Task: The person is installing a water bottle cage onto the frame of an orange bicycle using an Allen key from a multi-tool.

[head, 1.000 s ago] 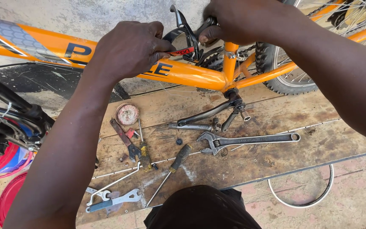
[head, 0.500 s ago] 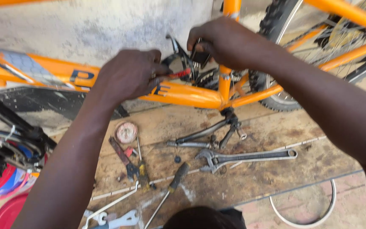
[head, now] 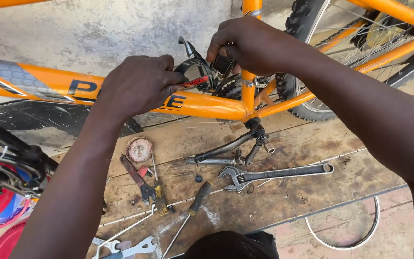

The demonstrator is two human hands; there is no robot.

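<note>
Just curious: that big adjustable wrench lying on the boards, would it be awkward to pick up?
The adjustable wrench looks like solid dark metal, so probably stiff and heavy for its size. It lies flat, so it is unlikely to roll. Its jaw end likely outweighs the slim handle.

Soft, even daylight fills the scene — bright enough that colours read strongly, with no hard-edged shadows anywhere. The orange bicycle frame (head: 207, 103) carries a mild sheen along its tubes, and the adjustable wrench (head: 274, 175) on the wooden boards (head: 312, 192) shows faint highlights on its worn metal. Shade gathers under the frame and below the forearms, diffuse at its borders. Focus is sharp across the middle; the left hand (head: 137, 84) and right hand (head: 250, 43) look crisp, without motion blur. Toward the corners the wide lens bends lines slightly — the near forearms look stretched and a little soft
</note>
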